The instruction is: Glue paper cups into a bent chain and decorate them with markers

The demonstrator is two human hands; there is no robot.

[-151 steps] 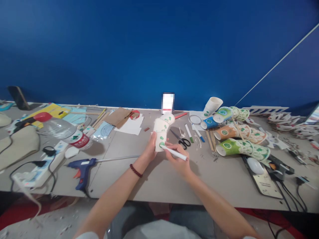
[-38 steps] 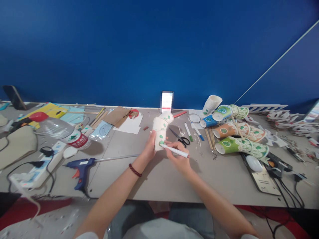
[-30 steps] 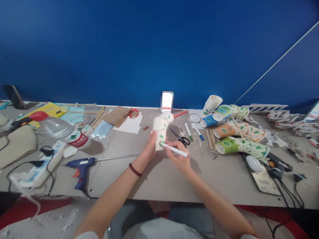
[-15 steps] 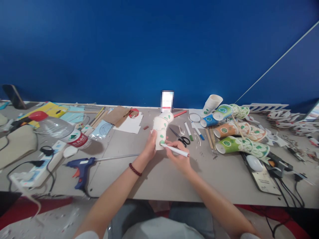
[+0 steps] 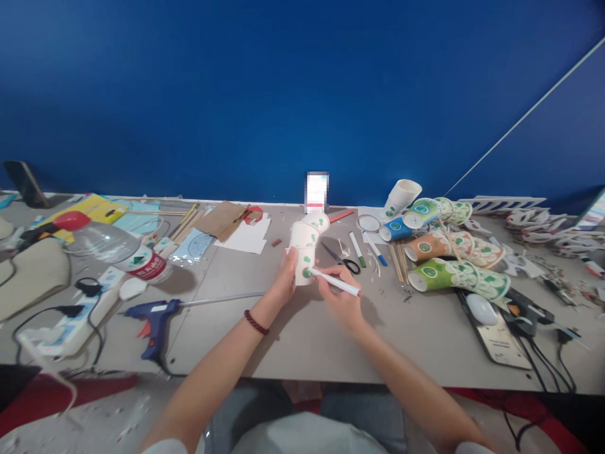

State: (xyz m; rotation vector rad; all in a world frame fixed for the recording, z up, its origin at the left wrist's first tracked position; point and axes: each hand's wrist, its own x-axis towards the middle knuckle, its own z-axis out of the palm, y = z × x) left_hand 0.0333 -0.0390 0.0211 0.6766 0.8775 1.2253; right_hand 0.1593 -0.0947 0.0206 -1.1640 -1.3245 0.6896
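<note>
above the near middle of the table (image 5: 293,350), the left hand (image 5: 285,280) grips joined paper cups (image 5: 304,249) — the right hand (image 5: 341,293) pinches a marker (image 5: 336,282) (white, slanted) beside them.

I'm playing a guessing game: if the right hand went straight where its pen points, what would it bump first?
Probably the white paper cup held by the left hand. The pen in the right hand points at a green spot there, but I can't tell whether the tip touches.
</note>
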